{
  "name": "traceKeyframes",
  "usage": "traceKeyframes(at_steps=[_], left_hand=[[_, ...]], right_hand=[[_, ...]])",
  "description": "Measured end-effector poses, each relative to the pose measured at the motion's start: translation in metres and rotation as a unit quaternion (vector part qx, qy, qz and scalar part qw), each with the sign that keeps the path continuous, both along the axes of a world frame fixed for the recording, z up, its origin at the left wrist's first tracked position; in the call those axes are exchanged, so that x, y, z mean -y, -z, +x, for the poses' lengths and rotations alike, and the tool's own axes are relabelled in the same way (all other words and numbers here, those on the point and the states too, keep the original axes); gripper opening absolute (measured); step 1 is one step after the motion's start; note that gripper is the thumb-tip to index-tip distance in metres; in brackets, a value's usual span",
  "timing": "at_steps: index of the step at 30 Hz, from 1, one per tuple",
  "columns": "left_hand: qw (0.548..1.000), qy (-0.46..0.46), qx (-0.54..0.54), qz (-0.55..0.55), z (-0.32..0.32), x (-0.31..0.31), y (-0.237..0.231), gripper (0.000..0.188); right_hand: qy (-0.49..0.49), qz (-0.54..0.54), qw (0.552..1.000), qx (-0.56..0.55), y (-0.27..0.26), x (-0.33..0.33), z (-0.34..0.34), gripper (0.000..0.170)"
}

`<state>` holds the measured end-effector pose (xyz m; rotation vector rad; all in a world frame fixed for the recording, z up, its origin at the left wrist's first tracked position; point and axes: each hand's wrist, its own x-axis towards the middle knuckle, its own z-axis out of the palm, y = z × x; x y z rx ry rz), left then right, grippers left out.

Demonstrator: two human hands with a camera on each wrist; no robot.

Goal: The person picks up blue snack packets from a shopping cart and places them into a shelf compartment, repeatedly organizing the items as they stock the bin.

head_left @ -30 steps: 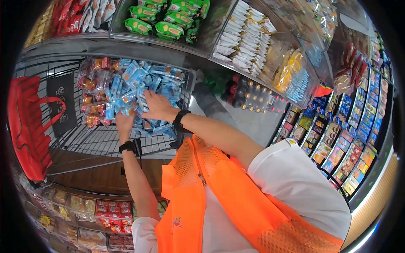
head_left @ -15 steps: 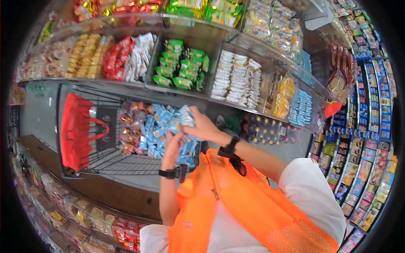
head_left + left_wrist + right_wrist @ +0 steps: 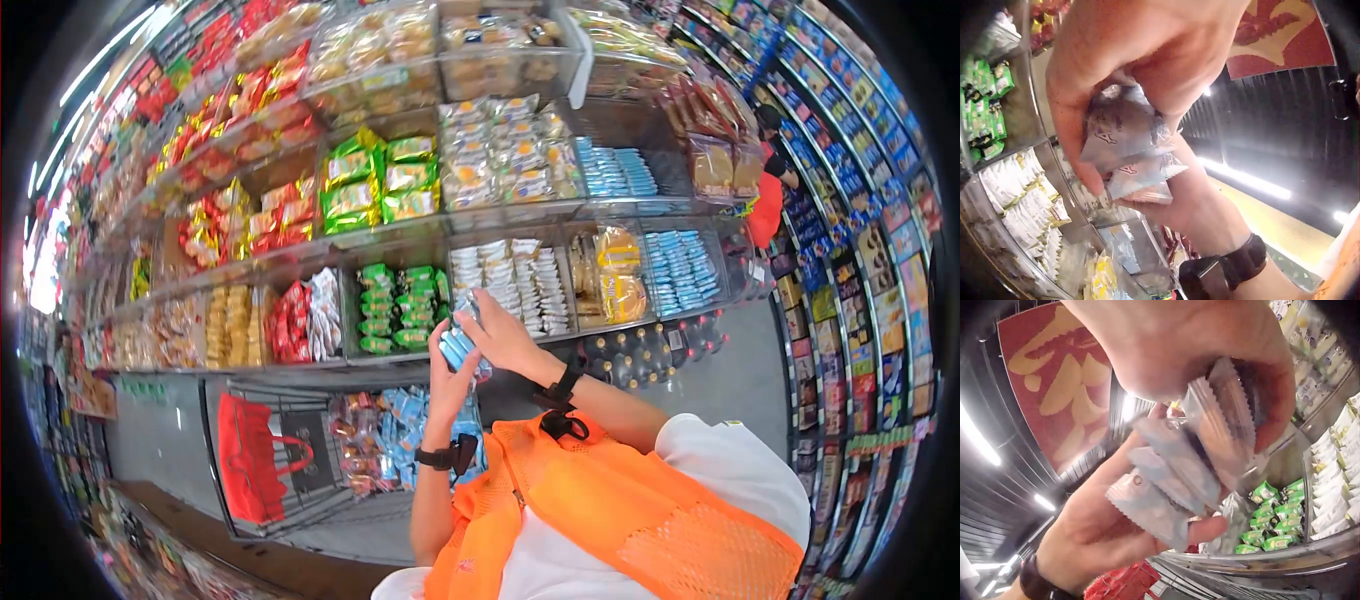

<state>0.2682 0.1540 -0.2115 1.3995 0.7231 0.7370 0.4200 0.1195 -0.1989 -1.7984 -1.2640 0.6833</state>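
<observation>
In front of my chest, above the shopping cart (image 3: 226,480), both hands hold a small bunch of blue-and-white snack packets (image 3: 457,347). My left hand (image 3: 447,378) cups them from the near left; in the right wrist view several packets (image 3: 1155,503) lie in a row along its fingers. My right hand (image 3: 503,338) grips from the far right, with packet ends showing between its thumb and fingers. The left wrist view shows my left fingers curled round clear-wrapped packets (image 3: 1119,134). Down in the cart are more blue packets (image 3: 405,412) and round brown snacks in clear wrap (image 3: 355,437).
A red bag (image 3: 248,460) hangs at the cart's left end. Beyond the hands run tiered clear bins with green packets (image 3: 400,308), white packets (image 3: 540,285), yellow packs (image 3: 622,275) and blue packets (image 3: 680,268). Bottles (image 3: 630,355) stand on the floor beneath.
Both hands have risen from the pile in the cart with a bunch of blue packets, up to the height of the lower bins. The head view has tilted up toward the shelves.
</observation>
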Motion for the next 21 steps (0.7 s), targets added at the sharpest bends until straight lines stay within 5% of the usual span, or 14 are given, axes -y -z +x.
traceKeyframes(at_steps=[1,4,10,12,16,17,20,21], left_hand=[[0.991,-0.020,0.023,-0.131,0.008,0.005,-0.006,0.072],[0.995,-0.082,0.024,-0.042,0.038,0.000,0.006,0.069],[0.988,-0.124,0.043,-0.087,0.095,-0.017,-0.013,0.055],[0.988,-0.116,0.051,-0.085,0.119,-0.024,-0.024,0.056],[0.980,-0.121,-0.040,0.150,0.162,-0.028,-0.042,0.053],[0.997,-0.057,0.060,0.003,0.173,-0.019,-0.063,0.059],[0.967,0.031,0.221,-0.126,0.201,-0.022,-0.066,0.065],[0.979,0.069,0.187,-0.049,0.211,-0.025,-0.066,0.069]], right_hand=[[-0.001,-0.003,1.000,-0.025,-0.001,-0.001,0.007,0.073],[-0.043,0.016,0.998,-0.045,0.021,-0.007,0.027,0.077],[-0.084,-0.012,0.996,-0.007,-0.030,0.008,0.079,0.087],[-0.081,0.013,0.997,0.005,-0.030,0.007,0.097,0.108],[-0.073,0.037,0.997,-0.012,-0.042,0.005,0.142,0.133],[-0.073,0.054,0.996,-0.027,-0.049,0.005,0.155,0.135],[-0.038,0.073,0.996,-0.033,-0.066,0.004,0.191,0.137],[-0.021,0.064,0.997,-0.031,-0.064,0.003,0.200,0.136]])
